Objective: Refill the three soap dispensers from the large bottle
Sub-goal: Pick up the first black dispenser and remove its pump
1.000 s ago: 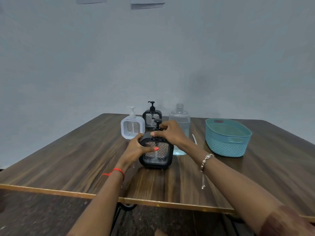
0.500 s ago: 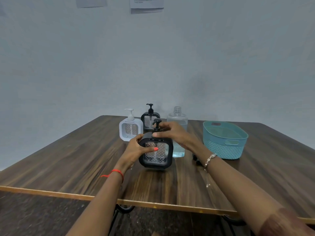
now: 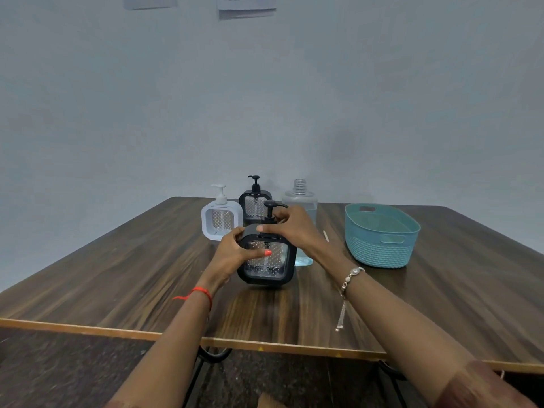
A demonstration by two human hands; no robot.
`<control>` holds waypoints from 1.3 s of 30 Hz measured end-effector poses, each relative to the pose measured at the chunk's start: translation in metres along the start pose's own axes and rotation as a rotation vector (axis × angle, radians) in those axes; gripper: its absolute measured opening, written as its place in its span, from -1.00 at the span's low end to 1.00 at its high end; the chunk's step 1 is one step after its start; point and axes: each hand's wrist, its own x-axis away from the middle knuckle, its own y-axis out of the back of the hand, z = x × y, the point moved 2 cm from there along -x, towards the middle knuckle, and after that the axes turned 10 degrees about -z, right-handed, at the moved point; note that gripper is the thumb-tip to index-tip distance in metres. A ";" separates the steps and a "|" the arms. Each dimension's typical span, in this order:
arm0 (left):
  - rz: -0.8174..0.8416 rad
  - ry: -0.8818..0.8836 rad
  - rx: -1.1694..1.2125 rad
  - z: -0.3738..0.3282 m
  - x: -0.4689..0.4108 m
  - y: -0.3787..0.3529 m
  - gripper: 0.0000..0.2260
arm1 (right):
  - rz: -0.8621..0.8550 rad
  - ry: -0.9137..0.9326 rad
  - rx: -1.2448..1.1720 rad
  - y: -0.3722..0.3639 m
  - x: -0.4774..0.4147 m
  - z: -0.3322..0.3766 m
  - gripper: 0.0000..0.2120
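Near black dispenser (image 3: 266, 256) stands on the bench (image 3: 117, 275), tilted. Left hand (image 3: 232, 254) clasps its side; right hand (image 3: 290, 228) pinches the pump collar. Large bottle (image 3: 301, 207) stands uncapped just behind: a jolt could spill it.

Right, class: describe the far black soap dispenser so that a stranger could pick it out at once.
Start at the teal basket on the wooden table and look left past the uncapped clear bottle. Just beyond stands the black dispenser, behind the white one. Unlike its black twin, no hand touches it.
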 end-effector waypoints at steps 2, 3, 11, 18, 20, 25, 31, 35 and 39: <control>0.002 0.002 0.006 0.001 0.000 0.000 -0.53 | 0.023 -0.036 -0.046 0.004 -0.001 0.001 -0.54; 0.004 0.004 0.013 0.002 0.000 0.000 -0.52 | 0.050 -0.064 -0.100 0.007 -0.001 0.002 -0.57; -0.007 0.022 0.041 0.003 0.000 0.001 -0.51 | -0.106 -0.043 -0.480 0.035 0.008 0.023 -0.69; -0.140 0.024 0.041 0.009 -0.006 0.009 -0.48 | -0.380 0.239 -0.431 0.062 0.007 0.039 -0.76; -0.180 0.024 0.035 0.009 -0.006 0.011 -0.48 | -0.299 0.315 -0.228 0.064 0.010 0.034 -0.75; -0.230 0.018 0.065 0.006 -0.006 0.009 -0.51 | 0.223 0.347 0.502 0.048 0.029 -0.007 -0.62; -0.257 0.008 0.107 0.007 -0.006 0.003 -0.53 | 0.437 0.205 0.694 0.021 0.044 -0.058 -0.70; -0.285 0.004 0.119 0.008 -0.010 0.002 -0.49 | 0.448 0.182 0.701 0.016 0.045 -0.067 -0.67; -0.301 0.007 0.120 0.010 -0.013 0.002 -0.47 | 0.458 0.173 0.654 0.019 0.043 -0.065 -0.52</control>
